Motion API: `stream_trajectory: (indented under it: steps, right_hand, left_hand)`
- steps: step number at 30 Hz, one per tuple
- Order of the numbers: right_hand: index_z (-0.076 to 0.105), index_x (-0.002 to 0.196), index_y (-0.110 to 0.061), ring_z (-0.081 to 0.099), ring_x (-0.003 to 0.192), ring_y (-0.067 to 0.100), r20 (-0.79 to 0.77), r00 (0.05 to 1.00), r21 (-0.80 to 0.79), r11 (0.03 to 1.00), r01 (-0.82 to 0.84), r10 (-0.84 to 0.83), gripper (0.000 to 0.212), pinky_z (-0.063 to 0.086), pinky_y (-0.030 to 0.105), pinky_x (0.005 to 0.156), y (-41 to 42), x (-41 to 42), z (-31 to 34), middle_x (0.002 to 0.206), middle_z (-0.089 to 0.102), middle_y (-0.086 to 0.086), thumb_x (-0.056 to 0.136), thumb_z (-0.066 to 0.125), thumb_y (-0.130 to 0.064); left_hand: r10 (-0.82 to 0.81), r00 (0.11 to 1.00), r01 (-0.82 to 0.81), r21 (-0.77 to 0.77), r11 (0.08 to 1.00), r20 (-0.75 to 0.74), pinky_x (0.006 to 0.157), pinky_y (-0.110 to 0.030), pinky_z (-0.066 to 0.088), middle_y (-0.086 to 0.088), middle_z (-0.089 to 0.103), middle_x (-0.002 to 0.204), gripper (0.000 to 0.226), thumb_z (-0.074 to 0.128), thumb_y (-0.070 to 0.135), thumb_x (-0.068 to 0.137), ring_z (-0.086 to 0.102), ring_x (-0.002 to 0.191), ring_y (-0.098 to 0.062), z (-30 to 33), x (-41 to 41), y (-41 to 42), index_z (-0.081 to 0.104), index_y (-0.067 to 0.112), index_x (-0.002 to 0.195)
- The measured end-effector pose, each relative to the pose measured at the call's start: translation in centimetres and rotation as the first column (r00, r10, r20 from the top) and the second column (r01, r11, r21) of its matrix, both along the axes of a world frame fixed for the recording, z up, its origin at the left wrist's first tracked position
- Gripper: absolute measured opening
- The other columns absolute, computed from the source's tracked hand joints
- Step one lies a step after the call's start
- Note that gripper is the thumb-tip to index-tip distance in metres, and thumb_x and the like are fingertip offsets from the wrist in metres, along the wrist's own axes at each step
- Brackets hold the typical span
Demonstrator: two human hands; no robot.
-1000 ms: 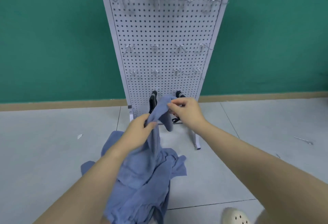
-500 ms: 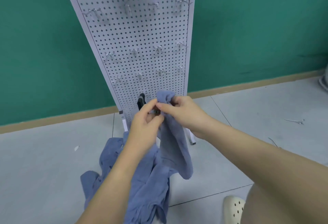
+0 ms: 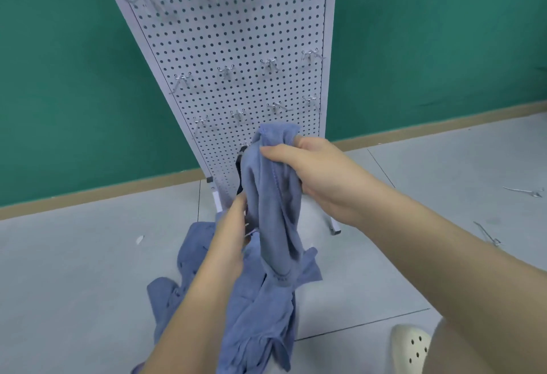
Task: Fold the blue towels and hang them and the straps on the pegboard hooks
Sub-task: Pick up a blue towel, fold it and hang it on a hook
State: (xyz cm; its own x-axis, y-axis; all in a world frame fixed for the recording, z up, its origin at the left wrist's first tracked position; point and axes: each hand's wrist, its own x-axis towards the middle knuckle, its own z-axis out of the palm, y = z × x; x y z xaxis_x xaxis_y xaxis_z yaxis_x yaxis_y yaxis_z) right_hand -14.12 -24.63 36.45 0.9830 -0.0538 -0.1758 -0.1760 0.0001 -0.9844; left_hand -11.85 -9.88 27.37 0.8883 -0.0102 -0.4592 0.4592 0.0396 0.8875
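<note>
The blue towel [image 3: 273, 196] hung bunched in front of the pegboard's lower part, its top gathered in your right hand [image 3: 313, 178], which gripped it with thumb and fingers curled round the cloth. Its lower end trailed down into the heap of blue towels [image 3: 207, 290] lying crumpled on the floor [image 3: 74, 270]. Your left hand [image 3: 232, 234] was lower, just beside the hanging cloth, fingers against its left edge; whether they pinched it I could not tell. Your hands were apart, one above the other. Behind the towel, a dark strap [image 3: 239, 172] showed at the foot of the pegboard [image 3: 236, 33], mostly hidden. Metal hooks [image 3: 226, 71] stood in rows across the board. A loose hook [image 3: 525, 193] lay on the floor well to the right, and a white shoe [image 3: 411, 347] showed at the bottom right.
</note>
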Motion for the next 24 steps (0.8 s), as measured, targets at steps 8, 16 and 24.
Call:
stream_trajectory:
  steps: [8, 16, 24]
  right_hand:
    - [0.073, 0.104, -0.017, 0.074, 0.108, 0.022, 0.027, 0.999, 0.024, 0.999, 0.041, -0.041, 0.012, 0.051, 0.048, 0.108, -1.2, 1.6, 0.2, 0.105, 0.08, 0.005, 0.098, 0.067, -0.026]
    - [0.073, 0.11, -0.017, 0.076, 0.101, 0.022, -0.022, 1.0, -0.06, 0.998, 0.011, -0.012, 0.019, 0.055, 0.05, 0.103, -1.4, 4.7, -1.8, 0.101, 0.08, 0.002, 0.096, 0.068, -0.029]
    - [0.074, 0.105, -0.013, 0.075, 0.101, 0.025, -0.034, 0.999, -0.11, 0.993, -0.031, 0.027, 0.022, 0.056, 0.054, 0.1, -0.5, 6.2, -3.8, 0.101, 0.079, 0.008, 0.09, 0.062, -0.022]
  left_hand:
    - [-0.137, 0.984, 0.162, -0.258, 0.952, 0.111, 0.09, -0.039, 0.051, -0.007, 0.076, 0.1, 0.026, 0.053, 0.03, 0.101, 0.07, 0.096, -0.022, 0.7, 2.0, -0.7, 0.076, 0.018, 0.102]
    - [0.091, 0.901, -0.114, 0.029, 0.993, 0.425, 0.065, -0.034, 0.032, -0.014, 0.049, 0.073, 0.039, 0.062, 0.027, 0.099, 0.035, 0.069, -0.024, 1.0, 3.1, 0.7, 0.056, -0.011, 0.092]
    - [0.098, 0.803, -0.14, 0.026, 0.99, 0.587, 0.073, -0.037, 0.034, -0.006, 0.048, 0.078, 0.046, 0.063, 0.039, 0.094, 0.04, 0.077, -0.018, 3.0, 2.8, 1.5, 0.06, -0.007, 0.088]
